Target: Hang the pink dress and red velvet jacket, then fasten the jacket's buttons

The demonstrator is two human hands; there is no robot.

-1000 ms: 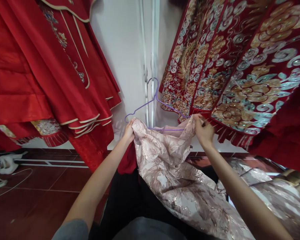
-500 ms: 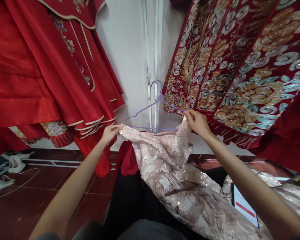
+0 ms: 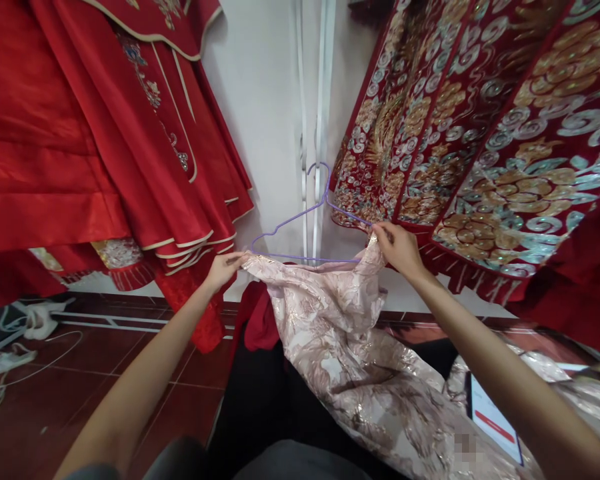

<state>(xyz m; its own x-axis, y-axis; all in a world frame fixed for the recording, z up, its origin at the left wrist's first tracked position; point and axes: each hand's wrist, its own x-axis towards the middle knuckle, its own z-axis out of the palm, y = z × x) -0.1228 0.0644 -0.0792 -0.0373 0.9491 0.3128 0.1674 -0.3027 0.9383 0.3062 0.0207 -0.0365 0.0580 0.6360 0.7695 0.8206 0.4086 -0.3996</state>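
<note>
A pale pink dress (image 3: pixel 330 320) with a shiny floral pattern lies across my lap, its top edge held up in front of me. My left hand (image 3: pixel 226 268) pinches its left shoulder, and my right hand (image 3: pixel 399 250) grips the right shoulder strap. Between them a purple hanger (image 3: pixel 289 219) stands hook up, its ends reaching into the two shoulders of the dress. The fingers of my right hand close over the hanger's right end together with the cloth. The hanger's hook is free, in front of the white wall.
Red garments (image 3: pixel 180 167) hang at the left, and an embroidered red skirt (image 3: pixel 460 173) with fringe hangs at the right. A phone (image 3: pixel 495 417) lies on the dress by my right forearm. White shoes (image 3: pixel 43 320) and cables (image 3: pixel 0 393) are on the tiled floor at the left.
The view has shifted slightly, so everything sits a little further right. Both hands keep the same hold on the dress and hanger.
</note>
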